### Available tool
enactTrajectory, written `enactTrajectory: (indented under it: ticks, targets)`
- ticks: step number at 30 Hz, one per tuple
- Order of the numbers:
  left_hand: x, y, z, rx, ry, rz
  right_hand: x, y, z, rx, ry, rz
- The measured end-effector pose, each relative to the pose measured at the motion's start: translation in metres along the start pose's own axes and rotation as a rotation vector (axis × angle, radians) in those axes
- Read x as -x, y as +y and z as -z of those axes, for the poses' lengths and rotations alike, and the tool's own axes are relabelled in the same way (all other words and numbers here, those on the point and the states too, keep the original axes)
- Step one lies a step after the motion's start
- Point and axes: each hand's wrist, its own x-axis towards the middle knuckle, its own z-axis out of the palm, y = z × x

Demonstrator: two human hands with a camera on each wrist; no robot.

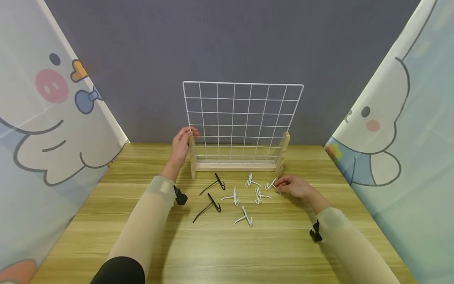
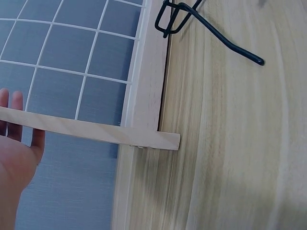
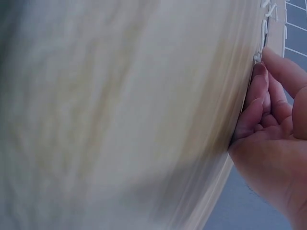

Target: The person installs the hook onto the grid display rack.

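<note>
A white wire grid [image 1: 242, 118] stands upright in a wooden stand [image 1: 235, 166] at the back of the wooden table [image 1: 227, 248]. My left hand [image 1: 187, 135] grips the top of the stand's left upright [image 2: 86, 128], and the left wrist view shows its fingers [image 2: 11, 108] reaching behind that bar. On the table in front of the stand's right upright [image 1: 282, 153], my right hand [image 1: 281, 183] pinches a white hook [image 1: 271, 184]. The right wrist view shows its curled fingertips [image 3: 259, 76] on the table at that hook [image 3: 259, 56].
Two black hooks [image 1: 214, 183] [image 1: 208, 206] and several white hooks [image 1: 232, 197] lie loose in front of the stand. One black hook [image 2: 192, 24] shows beside the stand's base. Printed curtains [image 1: 46, 118] close both sides, and a grey wall [image 1: 227, 39] stands behind.
</note>
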Motion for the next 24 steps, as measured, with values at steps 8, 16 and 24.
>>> enactTrajectory:
  ticks: [8,16,24]
  targets:
    - [0.0026,0.0007,-0.0032,0.028,-0.004,-0.011,0.0006,0.0015,0.0003,0.018,0.012,-0.019]
    - [0.0020,-0.0017,-0.0028,0.040,0.005,-0.014,0.0001,-0.0011,0.0002,0.009,0.007,-0.024]
    - [-0.0015,-0.0049,-0.0027,0.075,0.032,-0.051,0.0012,-0.0020,-0.0010,-0.008,0.007,-0.003]
